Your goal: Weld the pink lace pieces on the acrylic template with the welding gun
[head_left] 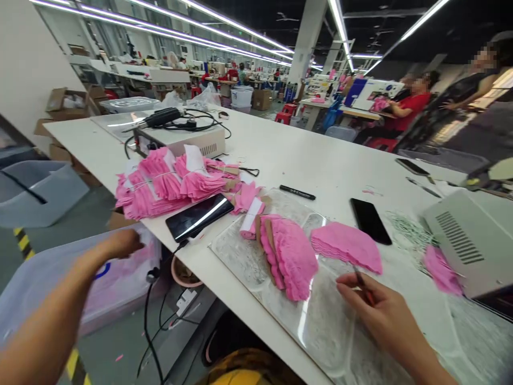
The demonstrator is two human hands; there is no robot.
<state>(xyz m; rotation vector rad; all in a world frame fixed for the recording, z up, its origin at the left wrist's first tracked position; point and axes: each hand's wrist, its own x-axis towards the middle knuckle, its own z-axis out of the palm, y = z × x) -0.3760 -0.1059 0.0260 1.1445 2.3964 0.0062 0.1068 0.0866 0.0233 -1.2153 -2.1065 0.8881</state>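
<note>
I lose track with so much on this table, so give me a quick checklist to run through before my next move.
1. Tool in the right hand: ok, gripped in the fingers.
2. Left hand free: cannot tell; it is blurred, over the bin.
3. Both pink piles on the clear sheet: ok.
4. Marker off the piles: ok, it lies beyond them.
5. Left phone well in from the table edge: not ok, one corner looks right at it.
</note>
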